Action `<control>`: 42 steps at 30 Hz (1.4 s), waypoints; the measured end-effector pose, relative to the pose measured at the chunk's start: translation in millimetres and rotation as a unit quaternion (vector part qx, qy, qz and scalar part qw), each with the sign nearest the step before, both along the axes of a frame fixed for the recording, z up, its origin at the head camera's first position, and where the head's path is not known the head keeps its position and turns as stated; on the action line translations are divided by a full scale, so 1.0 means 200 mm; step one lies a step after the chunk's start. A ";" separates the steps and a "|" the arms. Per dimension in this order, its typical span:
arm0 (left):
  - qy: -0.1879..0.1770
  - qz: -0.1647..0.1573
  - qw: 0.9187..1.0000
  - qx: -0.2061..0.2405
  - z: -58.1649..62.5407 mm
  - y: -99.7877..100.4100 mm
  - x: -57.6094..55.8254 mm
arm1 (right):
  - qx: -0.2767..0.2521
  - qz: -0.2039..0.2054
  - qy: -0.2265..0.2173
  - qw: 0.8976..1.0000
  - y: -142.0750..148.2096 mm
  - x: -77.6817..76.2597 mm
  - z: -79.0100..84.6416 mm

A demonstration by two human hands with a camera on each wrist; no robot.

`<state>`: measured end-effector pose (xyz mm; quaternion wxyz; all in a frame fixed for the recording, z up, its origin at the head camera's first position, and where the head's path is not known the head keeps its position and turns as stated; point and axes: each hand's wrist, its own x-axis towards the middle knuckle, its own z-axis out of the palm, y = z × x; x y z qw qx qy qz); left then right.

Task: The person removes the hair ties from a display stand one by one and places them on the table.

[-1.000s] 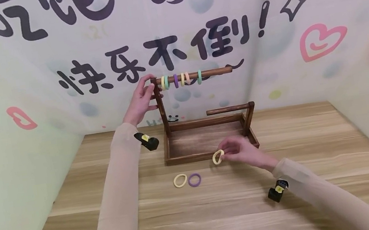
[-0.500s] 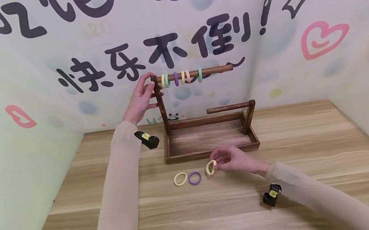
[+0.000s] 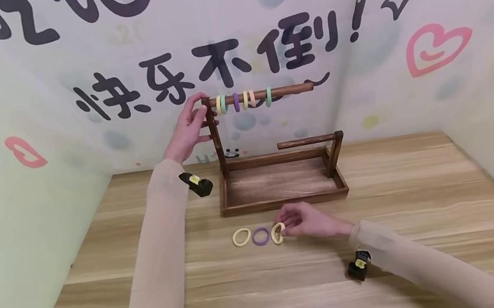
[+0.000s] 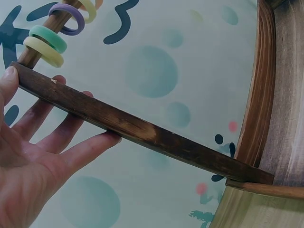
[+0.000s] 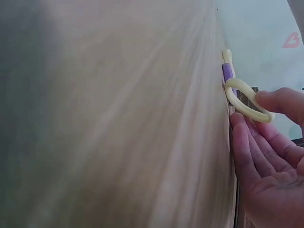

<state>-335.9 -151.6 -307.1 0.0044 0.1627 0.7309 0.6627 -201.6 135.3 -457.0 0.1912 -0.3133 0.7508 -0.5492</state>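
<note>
Right hand (image 3: 307,221) pinches a cream ring (image 3: 273,236), tilted, between thumb and fingers, just beside the purple ring (image 3: 262,244); careless release could nudge the latter. Left hand (image 3: 185,131), fingers spread, holds the rack post (image 3: 219,147); a jerk could shift the hung rings (image 3: 236,103).

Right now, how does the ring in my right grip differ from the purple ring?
The held ring is pale yellow; the purple ring is purple. The held ring is tilted up, pinched by the right grip; the purple ring lies flat and unheld on the table. Both are slim closed loops.
</note>
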 end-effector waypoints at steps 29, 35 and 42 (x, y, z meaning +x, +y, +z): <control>-0.001 -0.002 1.000 -0.009 -0.01 -0.01 -0.01 | 0.070 -0.010 0.083 0.994 0.01 -0.01 0.05; 0.000 -0.002 1.000 -0.008 0.01 -0.01 0.00 | 0.070 -0.025 0.103 0.992 0.04 -0.03 0.11; -0.009 -0.003 1.000 -0.005 0.01 0.00 0.01 | 0.075 -0.030 0.092 0.992 0.08 -0.07 0.17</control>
